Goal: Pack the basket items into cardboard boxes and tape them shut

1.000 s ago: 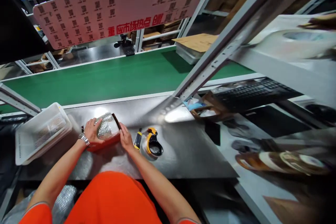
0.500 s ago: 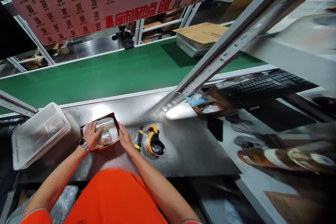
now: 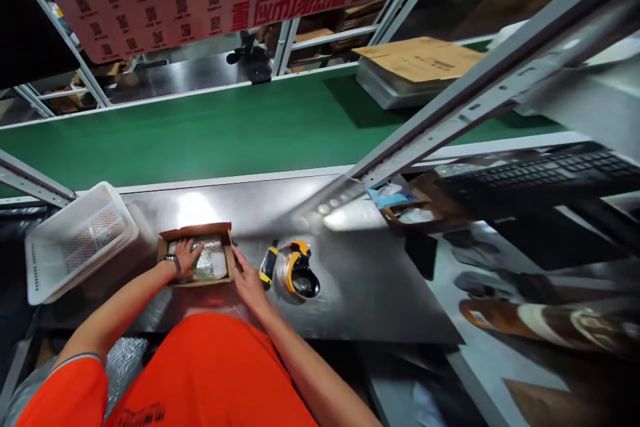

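An open cardboard box (image 3: 195, 282) sits on the metal table in front of my body. Inside it lies a bubble-wrapped item (image 3: 210, 260). My left hand (image 3: 186, 257), with a watch at the wrist, reaches into the box with spread fingers and presses on the wrapped item's left part. At the box's right end is my right hand (image 3: 247, 282), its fingers against the side wall. Just right of it lie a yellow and black cutter (image 3: 269, 267) and a tape dispenser (image 3: 300, 271) with a roll of tape.
White plastic baskets (image 3: 80, 247) are nested at the left. A green conveyor belt (image 3: 200, 140) runs behind the table (image 3: 360, 280), carrying a container with flat cardboard (image 3: 420, 63). A metal post (image 3: 430, 127) slants up on the right, beside a keyboard (image 3: 555, 170).
My left hand has sunk deeper into the box, and the box's back flap now stands up. The camera view has shifted slightly.
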Demonstrator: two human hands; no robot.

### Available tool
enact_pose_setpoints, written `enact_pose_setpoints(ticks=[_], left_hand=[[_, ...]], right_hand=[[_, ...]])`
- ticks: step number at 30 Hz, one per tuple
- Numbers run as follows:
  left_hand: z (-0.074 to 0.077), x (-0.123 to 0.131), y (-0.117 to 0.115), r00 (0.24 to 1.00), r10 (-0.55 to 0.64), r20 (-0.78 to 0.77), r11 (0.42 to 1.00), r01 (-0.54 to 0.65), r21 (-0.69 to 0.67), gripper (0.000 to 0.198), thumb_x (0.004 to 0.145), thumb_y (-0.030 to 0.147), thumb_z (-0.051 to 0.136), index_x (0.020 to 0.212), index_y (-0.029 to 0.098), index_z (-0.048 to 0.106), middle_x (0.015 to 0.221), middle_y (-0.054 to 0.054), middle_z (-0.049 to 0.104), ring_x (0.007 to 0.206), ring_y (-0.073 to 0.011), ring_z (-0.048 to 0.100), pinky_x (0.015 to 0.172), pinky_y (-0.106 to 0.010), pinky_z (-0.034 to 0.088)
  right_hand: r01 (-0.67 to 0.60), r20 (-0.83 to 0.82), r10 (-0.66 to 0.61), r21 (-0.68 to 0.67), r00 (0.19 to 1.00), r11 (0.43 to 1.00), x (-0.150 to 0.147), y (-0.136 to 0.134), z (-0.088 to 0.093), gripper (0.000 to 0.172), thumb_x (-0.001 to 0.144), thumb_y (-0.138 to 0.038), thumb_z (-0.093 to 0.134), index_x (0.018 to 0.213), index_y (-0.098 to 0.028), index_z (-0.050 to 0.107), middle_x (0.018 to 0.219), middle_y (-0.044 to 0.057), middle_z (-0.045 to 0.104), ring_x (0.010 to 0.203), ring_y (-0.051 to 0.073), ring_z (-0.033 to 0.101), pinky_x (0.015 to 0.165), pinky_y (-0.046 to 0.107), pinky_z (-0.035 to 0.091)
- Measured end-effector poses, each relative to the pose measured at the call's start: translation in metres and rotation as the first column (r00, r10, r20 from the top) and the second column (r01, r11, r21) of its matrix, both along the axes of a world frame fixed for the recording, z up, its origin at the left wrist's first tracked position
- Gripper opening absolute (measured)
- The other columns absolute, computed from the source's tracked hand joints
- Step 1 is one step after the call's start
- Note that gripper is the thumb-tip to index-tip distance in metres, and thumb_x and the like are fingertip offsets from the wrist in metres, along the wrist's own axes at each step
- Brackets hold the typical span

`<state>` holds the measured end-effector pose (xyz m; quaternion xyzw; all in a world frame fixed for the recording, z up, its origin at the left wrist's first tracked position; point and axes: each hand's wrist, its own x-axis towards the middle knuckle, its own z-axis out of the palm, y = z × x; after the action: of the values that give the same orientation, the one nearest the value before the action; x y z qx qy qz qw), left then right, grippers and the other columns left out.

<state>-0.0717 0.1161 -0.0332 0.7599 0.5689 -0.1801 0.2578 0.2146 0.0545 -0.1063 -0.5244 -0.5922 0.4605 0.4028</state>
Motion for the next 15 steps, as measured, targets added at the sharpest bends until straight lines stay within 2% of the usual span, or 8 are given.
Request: enact_pose_setpoints(ticks=[2,4,6,8,10,11,13,15], left_hand=[[0.001,0.0,-0.003,0.999,-0.052,0.006,0.998,0.052,-0.026,0.142,0.072,0.048,0.115,0.197,0.028,0.049,0.198,-0.032,0.049,0.183,-0.0618,0.048,0.149,-0.078,0.039],[0.005,0.002,-0.005,0.995,-0.096,0.013,0.995,0.097,-0.028,0.137,0.072,0.048,0.116,0.194,0.032,0.055,0.197,-0.029,0.053,0.179,-0.0595,0.053,0.149,-0.078,0.039],[0.011,0.005,-0.007,0.993,-0.111,0.036,0.994,0.112,-0.012,0.131,0.072,0.05,0.116,0.19,0.036,0.061,0.196,-0.025,0.055,0.18,-0.0586,0.052,0.15,-0.079,0.036],[0.019,0.001,-0.011,0.993,-0.071,0.091,0.997,0.067,0.043,0.119,0.079,0.051,0.11,0.188,0.035,0.064,0.196,-0.023,0.057,0.185,-0.0572,0.047,0.152,-0.08,0.034],[0.026,-0.01,-0.024,0.985,0.034,0.171,0.984,-0.063,0.169,0.103,0.096,0.049,0.096,0.19,0.027,0.06,0.198,-0.024,0.055,0.189,-0.0529,0.043,0.155,-0.076,0.034],[0.029,-0.019,-0.033,0.971,0.116,0.208,0.953,-0.167,0.251,0.097,0.104,0.048,0.086,0.192,0.021,0.056,0.198,-0.026,0.053,0.19,-0.0507,0.043,0.155,-0.073,0.034],[0.03,-0.037,-0.057,0.908,0.316,0.275,0.83,-0.405,0.384,0.092,0.113,0.052,0.072,0.194,0.012,0.05,0.195,-0.032,0.055,0.188,-0.0503,0.046,0.154,-0.072,0.038],[0.027,-0.049,-0.082,0.835,0.451,0.314,0.737,-0.547,0.396,0.095,0.114,0.064,0.068,0.191,0.011,0.052,0.185,-0.033,0.064,0.181,-0.0527,0.056,0.147,-0.072,0.048]], right_hand=[[-0.023,-0.023,0.022,-0.032,0.999,0.999,0.015,-0.02,-0.004,0.061,0.117,-0.064,0.068,0.162,-0.029,0.091,0.158,0.017,0.09,0.147,0.04,0.086,0.13,0.062,0.07],[-0.052,-0.033,0.05,-0.065,0.998,0.997,0.028,-0.024,-0.008,0.056,0.113,-0.067,0.075,0.145,-0.028,0.098,0.15,0.019,0.09,0.143,0.04,0.085,0.123,0.061,0.073],[-0.097,-0.008,0.096,-0.084,0.995,0.992,0.036,-0.015,-0.012,0.055,0.107,-0.069,0.084,0.139,-0.026,0.1,0.134,0.018,0.089,0.126,0.038,0.087,0.108,0.057,0.077],[-0.126,0.07,0.129,-0.05,0.989,0.991,0.038,0.001,-0.017,0.058,0.097,-0.067,0.098,0.138,-0.026,0.1,0.125,0.016,0.084,0.117,0.036,0.085,0.104,0.057,0.077],[-0.137,0.178,0.131,0.025,0.975,0.99,0.034,0.015,-0.022,0.064,0.085,-0.065,0.109,0.137,-0.028,0.1,0.131,0.016,0.08,0.124,0.039,0.082,0.116,0.064,0.074],[-0.141,0.224,0.126,0.053,0.967,0.989,0.032,0.02,-0.026,0.066,0.081,-0.065,0.112,0.136,-0.029,0.1,0.138,0.018,0.079,0.132,0.042,0.08,0.124,0.068,0.07],[-0.145,0.265,0.125,0.055,0.956,0.988,0.029,0.024,-0.033,0.072,0.077,-0.069,0.113,0.137,-0.03,0.1,0.155,0.021,0.076,0.149,0.049,0.074,0.134,0.077,0.061],[-0.157,0.235,0.152,0.0,0.96,0.988,0.027,0.024,-0.04,0.076,0.078,-0.073,0.11,0.139,-0.029,0.098,0.169,0.022,0.072,0.16,0.052,0.07,0.138,0.079,0.057]])
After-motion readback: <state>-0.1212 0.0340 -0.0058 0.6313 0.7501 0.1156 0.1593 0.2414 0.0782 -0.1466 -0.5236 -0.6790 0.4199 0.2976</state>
